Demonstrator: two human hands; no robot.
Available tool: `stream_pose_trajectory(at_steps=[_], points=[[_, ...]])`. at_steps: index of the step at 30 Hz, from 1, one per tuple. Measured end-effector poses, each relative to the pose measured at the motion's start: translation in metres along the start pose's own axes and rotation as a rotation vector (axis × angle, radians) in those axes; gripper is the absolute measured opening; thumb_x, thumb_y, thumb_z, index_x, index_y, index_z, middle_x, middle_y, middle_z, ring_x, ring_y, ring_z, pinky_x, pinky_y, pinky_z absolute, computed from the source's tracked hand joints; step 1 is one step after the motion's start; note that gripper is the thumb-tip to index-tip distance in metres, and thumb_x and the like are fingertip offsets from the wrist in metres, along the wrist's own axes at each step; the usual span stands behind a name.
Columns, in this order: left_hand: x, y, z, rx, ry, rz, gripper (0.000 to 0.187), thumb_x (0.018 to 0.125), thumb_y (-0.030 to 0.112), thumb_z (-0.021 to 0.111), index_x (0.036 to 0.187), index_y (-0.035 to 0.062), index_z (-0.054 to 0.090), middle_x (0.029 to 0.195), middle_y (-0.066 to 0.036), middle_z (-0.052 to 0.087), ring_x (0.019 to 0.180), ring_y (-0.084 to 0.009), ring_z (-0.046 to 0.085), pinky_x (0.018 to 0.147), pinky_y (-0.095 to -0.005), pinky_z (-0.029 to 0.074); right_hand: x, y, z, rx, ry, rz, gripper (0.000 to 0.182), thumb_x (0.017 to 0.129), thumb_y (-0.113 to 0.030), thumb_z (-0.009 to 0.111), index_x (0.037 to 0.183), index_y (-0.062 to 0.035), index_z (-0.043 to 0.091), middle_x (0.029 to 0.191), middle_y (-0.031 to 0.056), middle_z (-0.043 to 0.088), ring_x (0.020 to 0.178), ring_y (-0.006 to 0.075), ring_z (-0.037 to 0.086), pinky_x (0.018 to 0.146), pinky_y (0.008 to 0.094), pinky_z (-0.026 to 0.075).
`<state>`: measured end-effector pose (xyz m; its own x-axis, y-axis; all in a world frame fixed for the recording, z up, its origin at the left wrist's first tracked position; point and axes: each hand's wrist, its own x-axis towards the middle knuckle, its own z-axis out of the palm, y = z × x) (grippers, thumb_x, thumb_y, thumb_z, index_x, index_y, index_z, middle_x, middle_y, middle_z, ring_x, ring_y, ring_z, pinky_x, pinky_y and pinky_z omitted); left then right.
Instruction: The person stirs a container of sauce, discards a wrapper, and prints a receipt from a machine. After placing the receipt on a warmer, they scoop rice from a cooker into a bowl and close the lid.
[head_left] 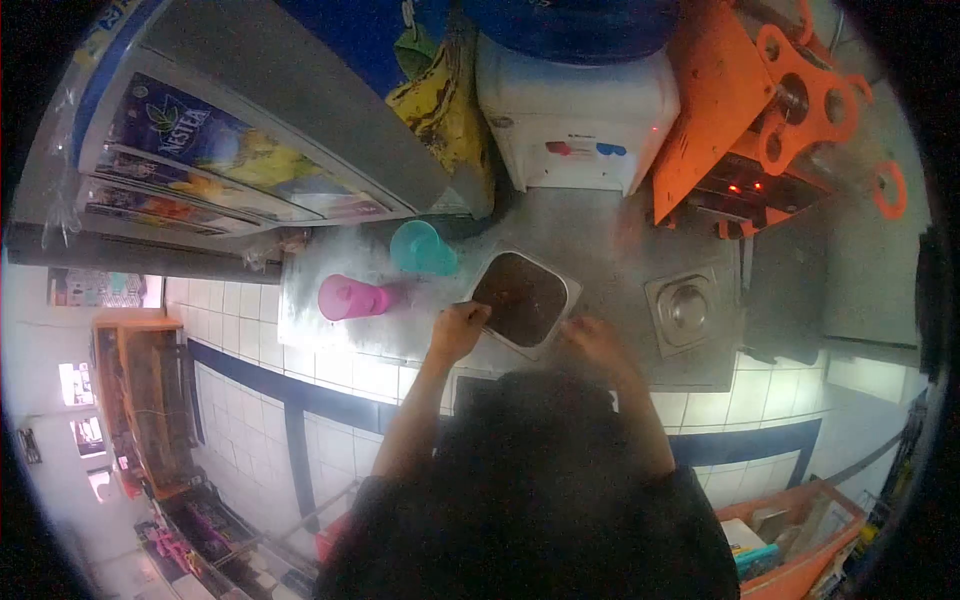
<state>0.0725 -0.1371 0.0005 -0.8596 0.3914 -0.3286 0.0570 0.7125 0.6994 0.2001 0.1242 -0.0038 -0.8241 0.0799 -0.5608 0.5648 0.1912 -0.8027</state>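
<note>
A square metal pan (543, 350) with dark brown contents stands on the steel counter (600, 225) in front of me. My left hand (461, 330) is closed on the pan's left edge. At the lower right edge of the pan is my right hand (594, 343), its fingers bent near the rim; whether they grip it is too blurred to tell. A metal lid (686, 308) with a round recess lies to the right. On the left, a pink cup (350, 298) and a teal cup (420, 248) rest on their sides or tilted.
Behind the pan is a white water dispenser (580, 120). An orange machine (725, 110) stands at the back right, and a gray drink machine (270, 120) at the back left. An orange crate (800, 570) with items sits low on the right.
</note>
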Motion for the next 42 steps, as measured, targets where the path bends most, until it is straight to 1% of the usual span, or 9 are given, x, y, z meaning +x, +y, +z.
stream_pose_trajectory(at_steps=[1,4,10,26,31,34,38,40,42], points=[[0.0,0.001,-0.002,0.06,-0.063,0.033,0.031,0.091,0.037,0.059,0.095,0.0086,0.072,0.085,-0.019,0.068,0.083,-0.0364,0.066,0.073,-0.0419,0.05,0.004,-0.006,-0.009,0.035,0.189,0.036,0.04,0.095,-0.036,0.059,0.104,0.0022,0.065,0.081,0.0073,0.066,0.075,0.0174,0.061,0.069,0.0337,0.049],[0.002,0.001,0.002,0.098,-0.05,0.027,0.031,0.09,0.037,0.06,0.097,0.0091,0.071,0.086,-0.019,0.068,0.084,-0.0365,0.066,0.074,-0.0421,0.051,0.032,0.003,-0.026,0.264,0.212,-0.055,0.039,0.095,-0.034,0.059,0.109,0.0018,0.063,0.084,0.007,0.067,0.077,0.0155,0.062,0.067,0.0295,0.048],[0.005,0.001,0.002,0.028,-0.05,0.091,0.03,0.09,0.035,0.062,0.096,0.0076,0.071,0.086,-0.018,0.069,0.082,-0.0355,0.067,0.073,-0.0425,0.051,0.059,0.013,-0.027,0.046,0.304,-0.118,0.034,0.095,-0.03,0.059,0.107,0.0016,0.063,0.083,0.0064,0.065,0.07,0.0137,0.059,0.062,0.0285,0.047],[0.005,0.005,0.004,-0.011,0.058,0.004,0.032,0.09,0.036,0.06,0.092,0.0059,0.071,0.082,-0.02,0.067,0.079,-0.0376,0.066,0.068,-0.0439,0.05,-0.006,0.011,-0.003,0.078,0.15,0.039,0.028,0.096,-0.029,0.056,0.096,-0.0013,0.062,0.081,0.005,0.064,0.068,0.0124,0.057,0.063,0.0292,0.046],[0.005,0.007,0.008,-0.042,-0.056,0.034,0.032,0.09,0.036,0.06,0.092,0.0059,0.071,0.081,-0.02,0.067,0.081,-0.0365,0.066,0.068,-0.0436,0.049,-0.02,0.011,0.012,-0.022,0.045,-0.025,0.034,0.096,-0.035,0.055,0.095,-0.0021,0.062,0.084,0.0079,0.065,0.077,0.018,0.06,0.074,0.0344,0.048],[0.008,0.009,0.002,-0.055,-0.055,0.017,0.032,0.09,0.036,0.06,0.093,0.0059,0.071,0.084,-0.02,0.068,0.083,-0.0351,0.066,0.071,-0.0431,0.049,-0.027,-0.003,0.021,-0.022,-0.101,0.067,0.043,0.097,-0.039,0.051,0.11,0.0008,0.061,0.097,0.011,0.064,0.087,0.0199,0.061,0.079,0.0354,0.048],[0.017,-0.007,0.011,-0.043,-0.033,0.015,0.032,0.09,0.035,0.06,0.097,0.0062,0.072,0.089,-0.017,0.07,0.087,-0.0335,0.067,0.075,-0.0404,0.051,-0.016,0.009,0.027,-0.055,-0.12,0.003,0.037,0.096,-0.037,0.055,0.105,-0.0023,0.064,0.094,0.0107,0.066,0.084,0.0207,0.062,0.078,0.0364,0.048],[0.021,-0.006,0.009,-0.018,-0.03,0.035,0.031,0.09,0.035,0.06,0.097,0.0066,0.072,0.09,-0.017,0.07,0.088,-0.0331,0.068,0.076,-0.0403,0.051,-0.019,-0.02,0.011,-0.032,0.083,0.151,0.041,0.095,-0.037,0.056,0.112,-0.0003,0.062,0.101,0.0114,0.067,0.086,0.0215,0.063,0.076,0.0352,0.049],[0.017,0.001,0.007,0.001,-0.031,0.058,0.031,0.09,0.035,0.061,0.098,0.0069,0.072,0.091,-0.016,0.07,0.089,-0.0328,0.068,0.077,-0.0401,0.051,0.017,0.011,0.003,0.247,0.258,0.002,0.043,0.095,-0.036,0.058,0.114,0.0024,0.061,0.102,0.0117,0.066,0.084,0.0197,0.063,0.074,0.033,0.05]])
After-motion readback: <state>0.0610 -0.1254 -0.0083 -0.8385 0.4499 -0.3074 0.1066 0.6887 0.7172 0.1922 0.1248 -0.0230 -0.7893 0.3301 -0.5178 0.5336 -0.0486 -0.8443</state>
